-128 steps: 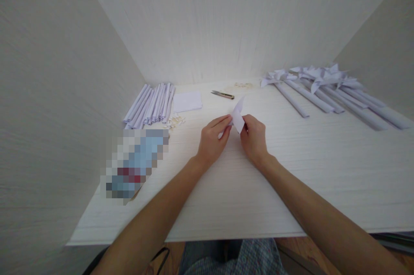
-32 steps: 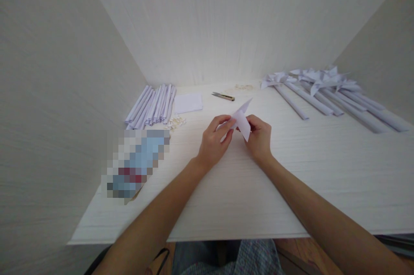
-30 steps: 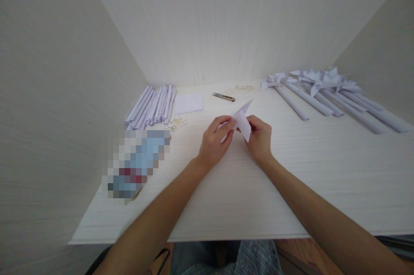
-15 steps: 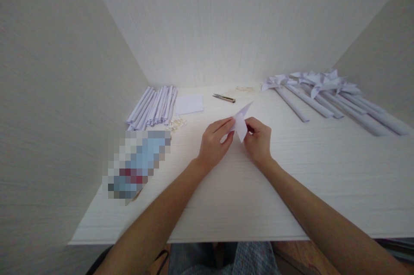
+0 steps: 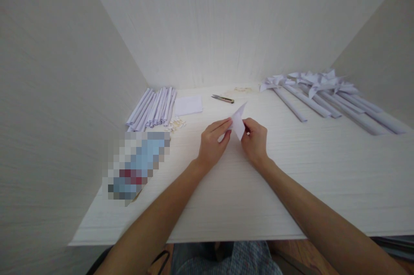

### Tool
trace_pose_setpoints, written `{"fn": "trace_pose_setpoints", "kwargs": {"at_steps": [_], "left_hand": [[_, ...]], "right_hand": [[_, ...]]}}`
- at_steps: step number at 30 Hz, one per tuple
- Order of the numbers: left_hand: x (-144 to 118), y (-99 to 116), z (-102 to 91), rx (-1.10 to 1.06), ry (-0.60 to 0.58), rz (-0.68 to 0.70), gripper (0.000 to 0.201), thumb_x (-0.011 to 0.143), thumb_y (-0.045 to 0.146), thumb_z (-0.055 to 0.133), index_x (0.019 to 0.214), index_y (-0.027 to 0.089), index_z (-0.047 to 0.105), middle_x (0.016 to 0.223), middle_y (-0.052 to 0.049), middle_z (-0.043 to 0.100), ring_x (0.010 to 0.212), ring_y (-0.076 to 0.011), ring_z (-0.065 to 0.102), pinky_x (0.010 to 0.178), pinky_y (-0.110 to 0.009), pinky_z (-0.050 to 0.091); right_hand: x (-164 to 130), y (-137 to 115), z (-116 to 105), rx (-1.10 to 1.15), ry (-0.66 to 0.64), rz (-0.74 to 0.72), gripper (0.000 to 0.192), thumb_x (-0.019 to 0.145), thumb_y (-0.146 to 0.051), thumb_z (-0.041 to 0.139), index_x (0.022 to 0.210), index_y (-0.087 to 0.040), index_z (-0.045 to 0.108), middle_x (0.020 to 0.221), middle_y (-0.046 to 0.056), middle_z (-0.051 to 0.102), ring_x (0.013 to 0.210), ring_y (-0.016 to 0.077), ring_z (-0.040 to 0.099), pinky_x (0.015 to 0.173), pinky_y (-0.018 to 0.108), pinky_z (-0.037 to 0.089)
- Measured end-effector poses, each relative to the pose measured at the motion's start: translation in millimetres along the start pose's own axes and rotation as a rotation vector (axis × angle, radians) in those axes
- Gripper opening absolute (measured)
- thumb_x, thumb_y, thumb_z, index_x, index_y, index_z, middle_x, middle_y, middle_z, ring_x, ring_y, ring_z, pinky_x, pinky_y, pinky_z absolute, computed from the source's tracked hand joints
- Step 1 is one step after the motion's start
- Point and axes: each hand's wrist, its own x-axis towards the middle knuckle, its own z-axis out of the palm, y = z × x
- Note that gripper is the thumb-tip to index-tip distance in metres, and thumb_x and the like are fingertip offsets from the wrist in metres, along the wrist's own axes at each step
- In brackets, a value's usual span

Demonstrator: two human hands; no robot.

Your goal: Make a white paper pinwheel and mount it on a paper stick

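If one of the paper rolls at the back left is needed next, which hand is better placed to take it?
Probably the left hand: the paper rolls lie on its side of the table, while the right hand would cross over. Both hands pinch the folded paper.

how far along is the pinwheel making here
Done: a row of finished pinwheels lies at the far right of the table. In hand: the left hand and right hand pinch a folded paper piece. Left: a bundle of rolled paper sticks, without heads, at the far left.
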Motion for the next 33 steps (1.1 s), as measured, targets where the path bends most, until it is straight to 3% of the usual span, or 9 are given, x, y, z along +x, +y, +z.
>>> {"fn": "trace_pose_setpoints", "kwargs": {"at_steps": [25,33], "left_hand": [[0.6,-0.8,0.6,-0.01,-0.014,-0.046,0.026,0.076,0.012,0.053,0.097,0.018,0.065,0.1,-0.007,0.068,0.091,-0.0148,0.064,0.082,-0.03,0.053],[2.1,1.5,1.6,-0.037,-0.019,-0.069,0.025,0.074,0.012,0.055,0.096,0.017,0.066,0.101,-0.007,0.068,0.091,-0.015,0.064,0.083,-0.031,0.053]], "right_hand": [[0.4,1.6,2.5,-0.007,-0.05,0.025,0.02,0.068,-0.009,0.039,0.062,-0.018,0.056,0.062,0.003,0.059,0.055,0.0145,0.049,0.053,0.026,0.036],[-1.4,2.1,3.4,-0.049,0.015,0.085,0.014,0.065,-0.01,0.043,0.057,-0.019,0.048,0.054,0.0,0.052,0.05,0.0133,0.045,0.05,0.026,0.033]]}}
